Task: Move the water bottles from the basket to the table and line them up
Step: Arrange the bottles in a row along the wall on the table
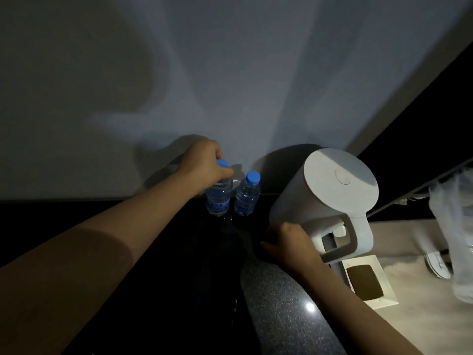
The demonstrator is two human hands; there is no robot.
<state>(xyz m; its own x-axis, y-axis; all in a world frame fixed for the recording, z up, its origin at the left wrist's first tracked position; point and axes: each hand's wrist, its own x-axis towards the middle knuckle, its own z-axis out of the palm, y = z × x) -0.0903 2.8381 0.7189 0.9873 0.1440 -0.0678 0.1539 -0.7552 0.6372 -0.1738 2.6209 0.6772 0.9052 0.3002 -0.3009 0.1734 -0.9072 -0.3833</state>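
Note:
Two small clear water bottles with blue caps and blue labels stand side by side on a dark stone table (276,303), close to the wall. My left hand (204,165) grips the left bottle (218,198) around its neck, just under the cap. The right bottle (247,196) stands free, a little apart from the first. My right hand (286,242) rests against the base of a white electric kettle (322,190), fingers curled along its lower edge. No basket is in view.
The kettle stands tilted at the right of the bottles, its handle toward me. A white tray with a brown pad (366,280) lies on a lower pale surface at right. A clear plastic bag (455,226) hangs at the far right. The grey wall is directly behind the bottles.

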